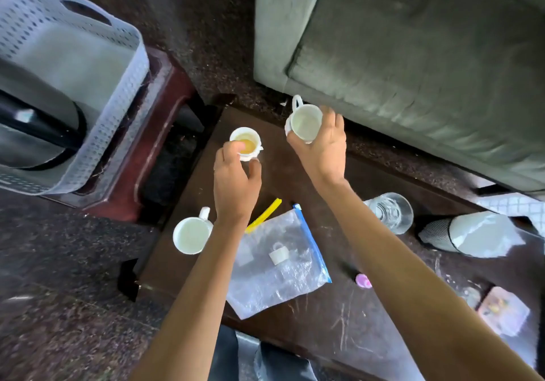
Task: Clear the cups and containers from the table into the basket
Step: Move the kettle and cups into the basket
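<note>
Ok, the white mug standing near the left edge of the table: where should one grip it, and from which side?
Probably by the handle, sticking out on the far side of the mug, away from the person. It stands upright, mouth up, so come from above and hook the loop, keeping it level. The left hand is nearest, but it holds a small cup.

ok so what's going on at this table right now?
A person is clearing a dark table with both hands. The left hand grips a small white cup with orange residue inside; the right hand holds a white mug near the far edge. A second white mug, a clear glass and a zip bag are on the table. The basket sits to the left on a reddish stool.
</note>
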`<state>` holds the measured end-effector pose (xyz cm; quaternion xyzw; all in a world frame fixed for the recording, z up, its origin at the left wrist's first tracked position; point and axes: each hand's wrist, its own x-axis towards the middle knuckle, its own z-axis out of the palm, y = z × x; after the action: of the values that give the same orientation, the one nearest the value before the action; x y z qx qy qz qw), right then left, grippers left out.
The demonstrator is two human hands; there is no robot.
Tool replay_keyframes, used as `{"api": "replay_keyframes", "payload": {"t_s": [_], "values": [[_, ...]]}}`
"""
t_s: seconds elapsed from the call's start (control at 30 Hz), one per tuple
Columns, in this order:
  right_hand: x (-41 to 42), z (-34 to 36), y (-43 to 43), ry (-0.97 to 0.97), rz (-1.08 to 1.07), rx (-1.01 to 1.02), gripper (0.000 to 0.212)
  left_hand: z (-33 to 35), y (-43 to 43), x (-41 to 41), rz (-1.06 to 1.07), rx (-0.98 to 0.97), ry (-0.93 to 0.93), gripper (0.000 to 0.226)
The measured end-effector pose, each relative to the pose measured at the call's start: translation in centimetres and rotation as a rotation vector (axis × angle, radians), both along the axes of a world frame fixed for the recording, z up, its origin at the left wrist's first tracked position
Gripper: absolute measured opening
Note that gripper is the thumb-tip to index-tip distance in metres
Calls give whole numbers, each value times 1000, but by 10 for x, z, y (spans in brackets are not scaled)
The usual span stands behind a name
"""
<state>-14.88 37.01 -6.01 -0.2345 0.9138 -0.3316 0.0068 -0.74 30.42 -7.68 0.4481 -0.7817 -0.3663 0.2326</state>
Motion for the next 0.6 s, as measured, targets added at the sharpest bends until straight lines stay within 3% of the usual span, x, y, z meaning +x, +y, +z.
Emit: {"api": "replay_keyframes", "payload": {"t_s": [0.2,0.4,0.6], "values": [[22,38,-108,-20,136,-56,59,27,-75,45,117,72,44,28],[54,53,-215,-98,366,-106,68,30,-132,91,229,181,11,25],[76,61,-307,-118,614,-50,64,35,-169,105,259,272,63,18]]}}
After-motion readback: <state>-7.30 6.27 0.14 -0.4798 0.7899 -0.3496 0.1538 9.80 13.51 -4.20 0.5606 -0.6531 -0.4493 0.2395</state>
